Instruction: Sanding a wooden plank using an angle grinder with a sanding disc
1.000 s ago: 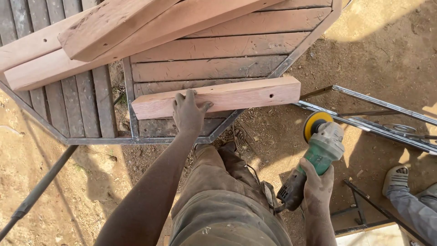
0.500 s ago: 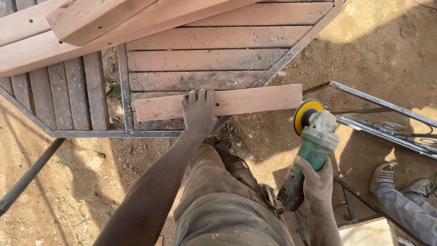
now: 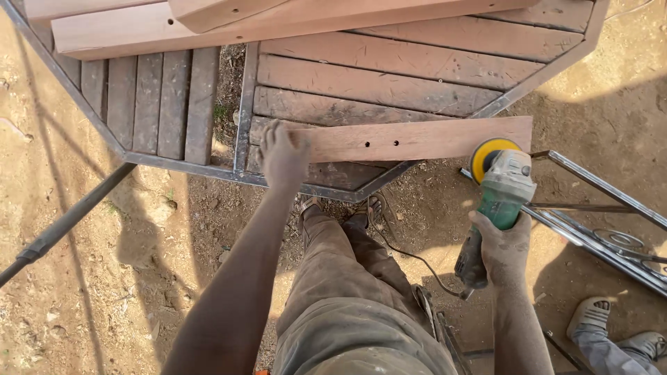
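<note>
1. At the near edge of the octagonal slatted tabletop (image 3: 389,83): sanding step judged in hand, reddish plank (image 3: 417,139) laid across the metal rim and overhanging to the right.
2. Left hand (image 3: 283,154) spread flat and wide on the plank's left end, pressing it down.
3. Right hand (image 3: 501,246) wrapped tight round the green angle grinder (image 3: 501,191), its yellow disc (image 3: 490,154) just at, perhaps touching, the plank's lower right edge; contact hard to tell.
4. Next move, by judgement: calls for steady downward pressure from the left and a level sweep of the disc along the edge, clear of the trailing black cord (image 3: 410,253).
5. Plank: smooth, pale red-brown, two small drilled holes near the middle, fresher than the grey weathered slats beneath.
</note>
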